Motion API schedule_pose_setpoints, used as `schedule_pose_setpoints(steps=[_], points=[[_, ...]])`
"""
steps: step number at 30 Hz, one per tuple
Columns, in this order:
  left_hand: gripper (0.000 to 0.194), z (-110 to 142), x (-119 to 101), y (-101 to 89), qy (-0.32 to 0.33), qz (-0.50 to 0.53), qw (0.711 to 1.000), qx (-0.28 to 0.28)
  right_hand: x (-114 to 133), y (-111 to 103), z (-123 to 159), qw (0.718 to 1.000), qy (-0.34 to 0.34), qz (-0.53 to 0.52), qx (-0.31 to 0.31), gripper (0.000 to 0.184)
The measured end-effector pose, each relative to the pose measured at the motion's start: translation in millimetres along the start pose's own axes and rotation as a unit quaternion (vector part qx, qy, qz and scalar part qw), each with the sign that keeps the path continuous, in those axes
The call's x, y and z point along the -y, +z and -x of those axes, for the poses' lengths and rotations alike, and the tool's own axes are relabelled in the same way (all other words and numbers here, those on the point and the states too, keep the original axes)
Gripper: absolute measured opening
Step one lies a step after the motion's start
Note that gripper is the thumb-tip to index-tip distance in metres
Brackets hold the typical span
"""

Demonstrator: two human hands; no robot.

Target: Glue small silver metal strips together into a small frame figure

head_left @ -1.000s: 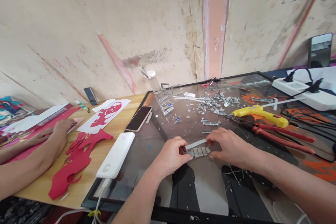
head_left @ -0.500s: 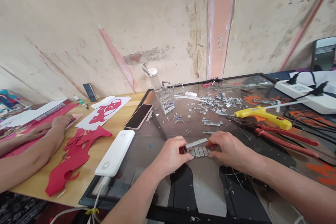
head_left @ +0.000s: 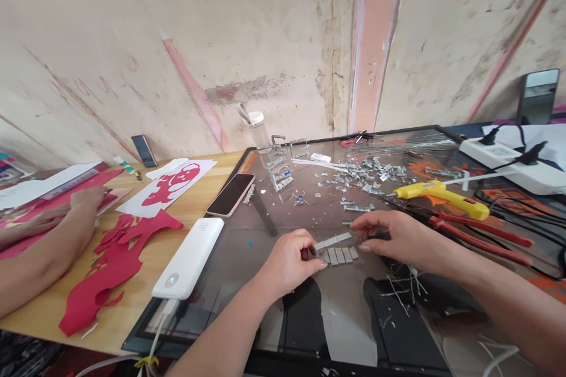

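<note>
Between thumb and fingers, my left hand [head_left: 297, 258] pinches the left end of a small grey piece [head_left: 339, 256] made of a long strip with a row of short flat plates below it. Its material looks like metal, though I cannot be sure. My right hand [head_left: 384, 235] is just right of the piece, apart from it, thumb and fingers spread with nothing seen between them. Beyond the hands, several short grey strips [head_left: 357, 208] lie on the dark glass tabletop [head_left: 247, 271]. A heap of similar grey bits [head_left: 375, 172] spreads farther back.
Right: yellow glue gun [head_left: 442, 195], red-handled pliers [head_left: 481, 230], white power strip [head_left: 513, 164] with black cords. Left: white power bank [head_left: 189, 259], phone [head_left: 231, 194], red paper scraps [head_left: 101, 283]. A clear bottle [head_left: 259, 129] stands at the back. Another person's hands [head_left: 84, 203] rest on red paper.
My right hand has let go of the right end of the grey piece and drawn slightly away, its fingers parting. My left hand keeps its pinch.
</note>
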State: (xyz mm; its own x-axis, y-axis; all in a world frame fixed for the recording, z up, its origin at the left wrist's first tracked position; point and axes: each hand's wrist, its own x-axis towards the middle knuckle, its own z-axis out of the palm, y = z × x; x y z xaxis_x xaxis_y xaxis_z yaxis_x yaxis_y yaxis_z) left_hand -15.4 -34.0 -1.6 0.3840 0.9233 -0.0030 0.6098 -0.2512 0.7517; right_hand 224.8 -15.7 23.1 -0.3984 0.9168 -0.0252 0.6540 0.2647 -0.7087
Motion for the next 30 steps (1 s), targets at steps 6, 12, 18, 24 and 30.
schedule_pose_setpoints(steps=[6, 12, 18, 24, 30], points=[[0.003, -0.5, 0.1, -0.7, 0.002, -0.006, 1.000, 0.005, 4.7, 3.0, 0.9, 0.999, -0.030, -0.029, -0.017, 0.032], [0.007, -2.1, -0.5, -0.1, 0.003, -0.019, 1.000, 0.004, 11.2, 12.4, 1.6, 0.997, -0.060, -0.035, -0.030, 0.024], [0.004, -2.6, -0.9, -1.1, 0.009, -0.025, 1.000, 0.007, 11.4, 17.3, 1.3, 0.996, -0.080, -0.019, -0.039, 0.020], [0.005, -0.5, -0.1, -0.1, 0.017, -0.022, 1.000, 0.007, 1.8, 19.5, -1.2, 0.993, -0.065, 0.096, -0.018, 0.028], [0.011, -0.2, 0.8, 0.3, 0.016, -0.013, 1.000, 0.005, 4.2, 34.2, -1.3, 0.984, -0.062, 0.168, -0.007, 0.020]])
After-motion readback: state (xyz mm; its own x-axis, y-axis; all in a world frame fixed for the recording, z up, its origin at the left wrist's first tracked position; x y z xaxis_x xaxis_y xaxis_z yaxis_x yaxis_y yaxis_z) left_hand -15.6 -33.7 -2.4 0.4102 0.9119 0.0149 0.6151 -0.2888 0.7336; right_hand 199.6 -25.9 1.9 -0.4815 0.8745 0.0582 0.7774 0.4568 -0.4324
